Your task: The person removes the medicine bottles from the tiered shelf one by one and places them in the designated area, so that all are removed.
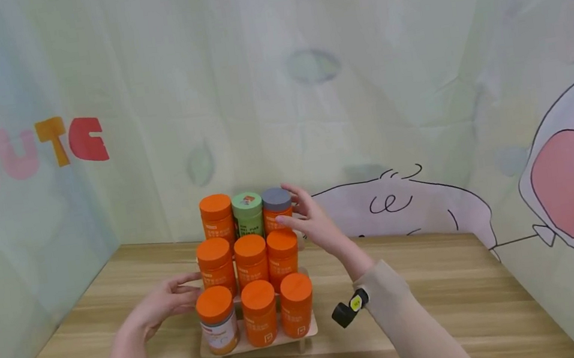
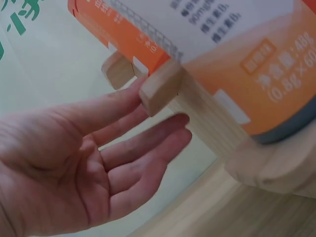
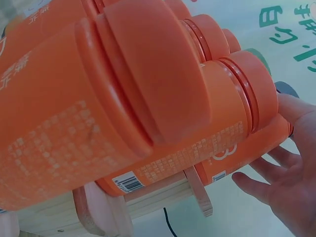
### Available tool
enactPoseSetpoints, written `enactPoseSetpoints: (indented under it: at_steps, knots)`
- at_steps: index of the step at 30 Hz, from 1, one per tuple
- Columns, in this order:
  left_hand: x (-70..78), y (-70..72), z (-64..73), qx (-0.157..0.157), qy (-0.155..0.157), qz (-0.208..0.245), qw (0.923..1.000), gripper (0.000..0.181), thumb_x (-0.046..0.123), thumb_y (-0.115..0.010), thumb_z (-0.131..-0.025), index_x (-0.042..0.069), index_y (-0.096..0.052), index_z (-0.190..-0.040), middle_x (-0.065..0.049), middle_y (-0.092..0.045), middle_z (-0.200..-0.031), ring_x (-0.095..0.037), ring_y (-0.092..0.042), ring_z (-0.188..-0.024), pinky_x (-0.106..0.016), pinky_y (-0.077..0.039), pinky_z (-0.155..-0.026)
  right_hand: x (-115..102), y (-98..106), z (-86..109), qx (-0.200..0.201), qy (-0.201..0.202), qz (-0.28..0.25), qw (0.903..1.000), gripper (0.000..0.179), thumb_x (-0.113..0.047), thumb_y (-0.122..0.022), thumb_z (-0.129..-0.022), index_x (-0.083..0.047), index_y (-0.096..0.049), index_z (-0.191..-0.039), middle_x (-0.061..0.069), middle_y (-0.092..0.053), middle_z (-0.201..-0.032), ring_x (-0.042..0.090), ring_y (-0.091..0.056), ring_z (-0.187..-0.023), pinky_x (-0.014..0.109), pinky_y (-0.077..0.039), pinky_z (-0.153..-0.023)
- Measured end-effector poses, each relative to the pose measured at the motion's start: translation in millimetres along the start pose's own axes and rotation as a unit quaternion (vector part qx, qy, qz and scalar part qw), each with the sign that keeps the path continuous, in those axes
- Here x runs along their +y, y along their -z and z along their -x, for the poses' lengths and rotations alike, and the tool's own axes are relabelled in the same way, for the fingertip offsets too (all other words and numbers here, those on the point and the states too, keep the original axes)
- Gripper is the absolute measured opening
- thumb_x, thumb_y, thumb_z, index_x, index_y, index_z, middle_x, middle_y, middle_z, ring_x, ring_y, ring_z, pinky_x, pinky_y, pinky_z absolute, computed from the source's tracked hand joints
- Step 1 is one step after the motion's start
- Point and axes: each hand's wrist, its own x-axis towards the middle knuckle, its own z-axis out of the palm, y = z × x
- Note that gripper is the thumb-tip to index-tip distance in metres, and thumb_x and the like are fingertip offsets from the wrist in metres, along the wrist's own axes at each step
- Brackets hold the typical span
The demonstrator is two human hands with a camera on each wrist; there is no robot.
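wood-grain table (image 1: 417, 301), printed backdrop (image 1: 244, 100), orange jars (image 1: 261, 321)

We've got pretty bright, soft light in the head view, spread evenly over the curtain (image 1: 398, 110) and table (image 1: 435, 310). The orange lids (image 1: 215, 203) look lightest on top, so we're reading it as overhead. Shadows are faint, just a soft darker patch beneath the stand (image 1: 256, 342). Small print on the jars (image 1: 260, 321) goes mushy for us there. In the left wrist view we can read the big print on the near jar, but the left hand (image 2: 94, 168) has shaded fingertips. The right wrist view looks hazier, kinda milky, and the closest jar's lettering smears into blocks.
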Motion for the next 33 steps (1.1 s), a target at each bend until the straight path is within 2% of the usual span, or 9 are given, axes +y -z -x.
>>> enactPoseSetpoints:
  at_steps: [9,12,17,22,27,33]
  knots:
    - [-14.1,2.1,-2.5,-0.013,-0.015,0.002,0.9998,0.060,0.016,-0.055,-0.097,-0.016,-0.032,-0.142,-0.032,-0.054,-0.133,-0.022,-0.063,-0.112,-0.037,-0.052,-0.093,9.9,-5.5,-2.3,-0.018,0.010,-0.030,0.9993,0.072,-0.012,-0.061,-0.096,-0.016,-0.020,-0.155,0.016,-0.039,-0.151,0.035,-0.047,-0.133,0.049,-0.045,-0.104]
    - [-19.8,1.9,-4.3,-0.017,-0.033,-0.006,0.9993,0.059,0.016,-0.054,-0.097,-0.016,-0.032,-0.142,-0.033,-0.052,-0.134,-0.021,-0.061,-0.112,-0.035,-0.051,-0.092,11.2,-8.1,-2.2,-0.014,0.014,-0.037,0.9991,0.071,-0.011,-0.061,-0.096,-0.016,-0.021,-0.154,0.016,-0.041,-0.149,0.035,-0.048,-0.131,0.049,-0.045,-0.103]
    - [-26.6,1.0,-7.8,-0.011,-0.064,-0.004,0.9979,0.059,0.017,-0.056,-0.097,-0.016,-0.033,-0.141,-0.033,-0.051,-0.132,-0.014,-0.058,-0.109,-0.031,-0.050,-0.090,10.2,-9.9,0.1,0.013,0.007,-0.048,0.9987,0.069,-0.010,-0.061,-0.095,-0.016,-0.023,-0.153,0.017,-0.044,-0.146,0.034,-0.047,-0.130,0.051,-0.043,-0.105]
    - [-27.9,0.4,-9.2,0.000,-0.075,0.000,0.9972,0.057,0.015,-0.057,-0.096,-0.016,-0.037,-0.138,-0.028,-0.056,-0.128,-0.005,-0.058,-0.101,-0.029,-0.050,-0.087,11.2,-3.5,4.8,0.049,0.026,-0.047,0.9974,0.067,-0.008,-0.059,-0.095,-0.011,-0.024,-0.152,0.020,-0.046,-0.144,0.036,-0.047,-0.131,0.052,-0.042,-0.105]
    - [-28.8,0.0,-9.3,-0.001,-0.078,0.002,0.9969,0.056,0.016,-0.057,-0.096,-0.017,-0.038,-0.138,-0.024,-0.058,-0.125,-0.004,-0.059,-0.100,-0.030,-0.050,-0.088,11.9,12.2,16.0,0.082,0.042,-0.041,0.9949,0.066,-0.006,-0.060,-0.094,-0.010,-0.028,-0.151,0.020,-0.048,-0.143,0.036,-0.048,-0.129,0.052,-0.041,-0.106]
    - [-34.8,-0.4,-11.4,-0.010,-0.088,0.019,0.9958,0.055,0.014,-0.054,-0.097,-0.018,-0.034,-0.138,-0.007,-0.062,-0.117,-0.003,-0.060,-0.100,-0.027,-0.048,-0.089,17.6,31.5,33.2,0.129,0.027,-0.031,0.9907,0.066,-0.008,-0.062,-0.093,-0.012,-0.030,-0.150,0.019,-0.049,-0.142,0.034,-0.048,-0.129,0.051,-0.039,-0.105]
